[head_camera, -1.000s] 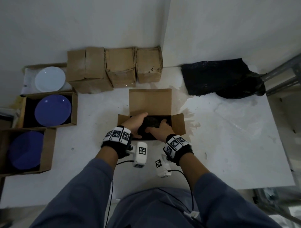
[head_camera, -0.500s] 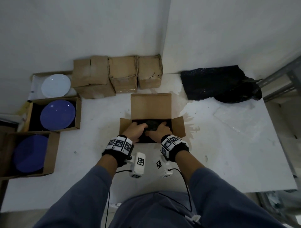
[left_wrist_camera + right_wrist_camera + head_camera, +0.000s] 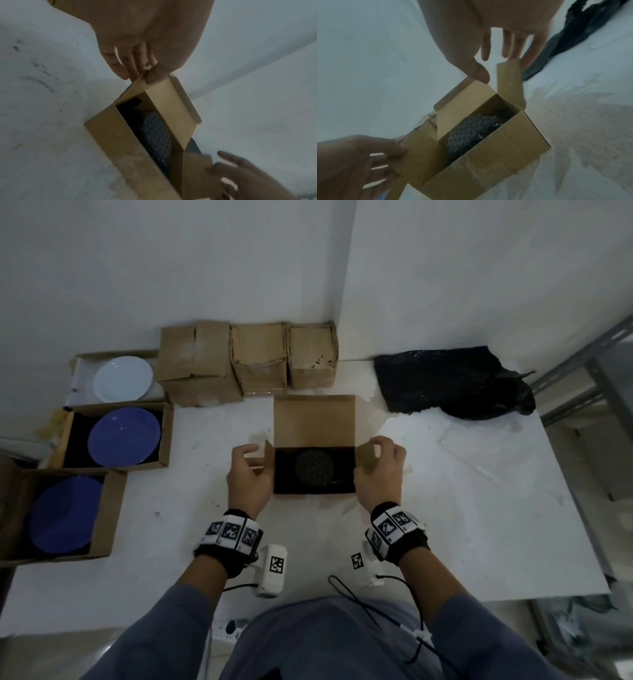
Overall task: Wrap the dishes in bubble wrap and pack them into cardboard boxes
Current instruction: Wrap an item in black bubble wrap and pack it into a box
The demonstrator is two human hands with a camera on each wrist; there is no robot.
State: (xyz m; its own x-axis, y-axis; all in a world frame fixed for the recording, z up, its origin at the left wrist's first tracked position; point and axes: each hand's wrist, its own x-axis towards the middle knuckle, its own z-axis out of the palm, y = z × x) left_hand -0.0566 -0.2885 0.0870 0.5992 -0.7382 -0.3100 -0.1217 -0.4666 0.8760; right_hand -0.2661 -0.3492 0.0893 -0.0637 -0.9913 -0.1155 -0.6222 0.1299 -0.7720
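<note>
Cardboard box (image 3: 314, 419) is sitting open mid-table (image 3: 479, 525), w/ a dish in black bubble wrap (image 3: 314, 470) lying inside. Left hand (image 3: 247, 474) is pinching the left side flap (image 3: 137, 86), thumb on top. Right hand (image 3: 378, 470) is curling round the right flap (image 3: 509, 79), prob. gripping it, contact's blurry. Further back: plates in open boxes (image 3: 116, 436) at left, closed boxes (image 3: 250, 361) along the wall, spare black wrap (image 3: 452, 383) at right.
</note>
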